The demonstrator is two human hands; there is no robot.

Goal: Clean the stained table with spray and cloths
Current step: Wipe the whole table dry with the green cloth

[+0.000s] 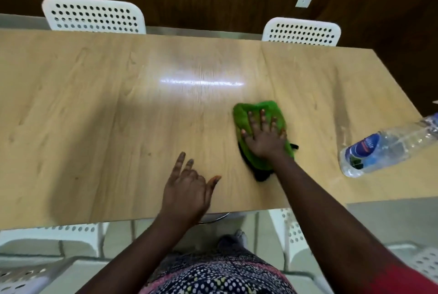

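A green cloth [244,113] lies flat on the light wooden table [94,104], right of centre. My right hand [264,136] presses down on it with fingers spread straight. My left hand [187,189] rests on the table near the front edge, fingers loosely bent, holding nothing. A clear plastic bottle [388,149] with a blue label stands near the table's right edge, apart from both hands.
Two white perforated chairs [94,15] [301,32] stand behind the table's far edge. More white chairs [59,236] sit below the near edge on both sides. A bright light reflection [201,82] streaks the tabletop's middle.
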